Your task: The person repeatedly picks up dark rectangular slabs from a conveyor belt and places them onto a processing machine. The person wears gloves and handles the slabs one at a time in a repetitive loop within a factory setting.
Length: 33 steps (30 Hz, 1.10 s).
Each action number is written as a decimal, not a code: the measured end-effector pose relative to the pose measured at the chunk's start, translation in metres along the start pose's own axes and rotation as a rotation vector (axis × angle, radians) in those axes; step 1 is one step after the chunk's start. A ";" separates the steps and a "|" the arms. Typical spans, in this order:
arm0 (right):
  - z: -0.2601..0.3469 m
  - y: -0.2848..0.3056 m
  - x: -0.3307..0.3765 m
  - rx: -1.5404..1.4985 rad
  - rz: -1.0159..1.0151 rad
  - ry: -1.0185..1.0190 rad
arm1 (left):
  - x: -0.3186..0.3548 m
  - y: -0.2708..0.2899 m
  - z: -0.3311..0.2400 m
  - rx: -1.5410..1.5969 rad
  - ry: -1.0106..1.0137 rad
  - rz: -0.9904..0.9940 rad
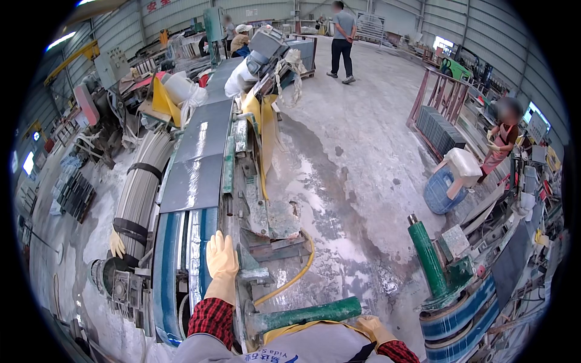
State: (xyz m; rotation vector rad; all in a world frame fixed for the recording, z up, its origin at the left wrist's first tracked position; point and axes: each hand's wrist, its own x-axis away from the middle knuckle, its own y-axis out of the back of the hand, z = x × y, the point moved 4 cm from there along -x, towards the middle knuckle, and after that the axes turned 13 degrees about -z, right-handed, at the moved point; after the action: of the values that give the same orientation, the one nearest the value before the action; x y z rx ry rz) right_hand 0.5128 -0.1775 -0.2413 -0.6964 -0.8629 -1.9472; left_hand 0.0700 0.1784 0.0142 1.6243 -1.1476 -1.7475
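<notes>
Currently, nearest dark slab [184, 184] lies flat on blue-belted conveyor [166, 260], ahead of left hand [222, 257]. Left grip empty, fingers extended, at conveyor's right edge; contact unclear. Right hand [374, 330] low beside green cylinder [321, 313]; cannot tell its grip. Good handling likely calls for flat palm, fingers clear of gap between belts [207, 227], checked sleeve [210, 317] off conveyor.

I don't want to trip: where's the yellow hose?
In the head view, the yellow hose curves below centre, right of the left hand and just above the green cylinder lying sideways.
</notes>
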 end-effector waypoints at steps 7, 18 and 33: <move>-0.015 0.000 -0.012 -0.043 -0.014 -0.004 | -0.003 0.000 -0.003 -0.019 -0.014 0.015; -0.004 -0.001 -0.009 0.100 0.005 0.003 | -0.004 0.005 -0.005 -0.009 -0.017 -0.028; -0.015 -0.002 -0.021 0.184 0.020 0.085 | -0.006 0.005 -0.007 -0.002 0.007 0.004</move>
State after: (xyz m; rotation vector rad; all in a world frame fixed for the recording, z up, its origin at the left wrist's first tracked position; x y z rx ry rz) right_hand 0.5184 -0.1786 -0.2665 -0.5093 -0.9639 -1.8381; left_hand 0.0765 0.1791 0.0220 1.6245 -1.1444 -1.7391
